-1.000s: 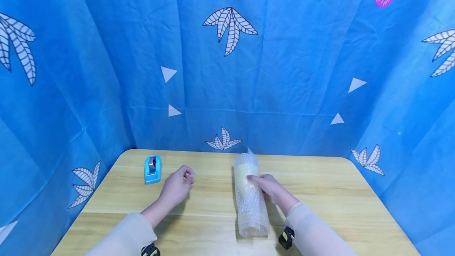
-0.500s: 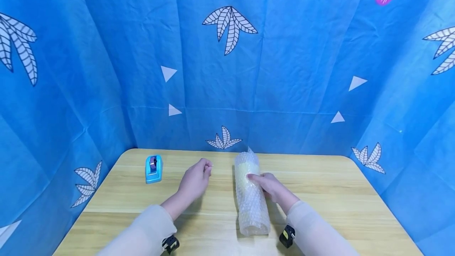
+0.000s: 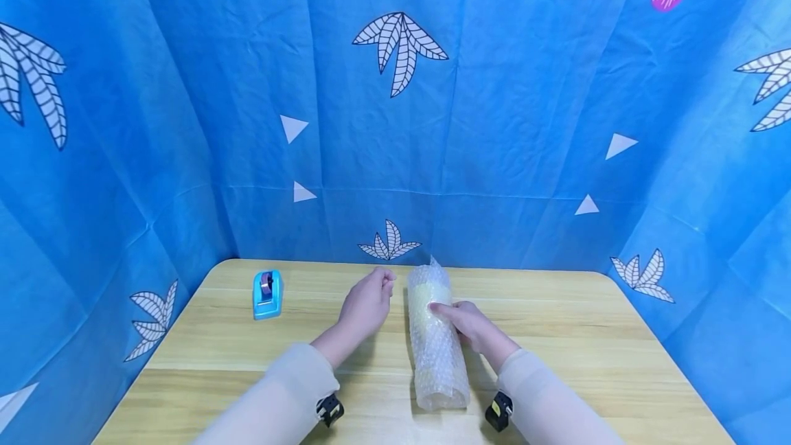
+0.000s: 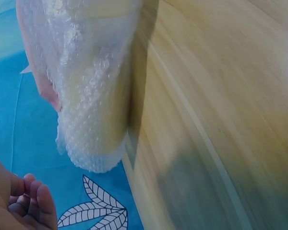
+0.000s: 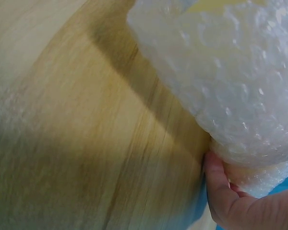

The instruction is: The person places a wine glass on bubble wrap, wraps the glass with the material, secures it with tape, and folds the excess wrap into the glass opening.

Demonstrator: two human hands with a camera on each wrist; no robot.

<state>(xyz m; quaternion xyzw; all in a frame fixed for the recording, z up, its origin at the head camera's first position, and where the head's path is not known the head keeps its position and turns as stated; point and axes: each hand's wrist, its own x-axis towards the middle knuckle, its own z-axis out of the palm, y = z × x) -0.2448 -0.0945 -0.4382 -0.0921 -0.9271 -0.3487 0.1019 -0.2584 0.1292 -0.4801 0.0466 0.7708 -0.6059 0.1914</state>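
Note:
A long roll of bubble wrap (image 3: 432,362) lies on the table around something pale yellow, whose kind cannot be made out. My right hand (image 3: 474,327) grips its right side, with the thumb on top and the fingers low against the wrap (image 5: 230,96). Just left of the roll's far end, my left hand (image 3: 369,299) hovers with its fingers curled and thumb and fingertips together. It seems to pinch a small piece of clear tape, barely visible. In the left wrist view the left fingertips (image 4: 33,191) are apart from the wrapped roll (image 4: 91,96).
A small blue tape dispenser (image 3: 267,295) with a purple-looking tape core stands at the back left of the wooden table (image 3: 587,335). A blue patterned curtain (image 3: 525,122) hangs behind the table and along both sides.
My left hand has moved right and slightly away from me, from near the tape dispenser to beside the wrapped roll. My right hand keeps its grip in the same place.

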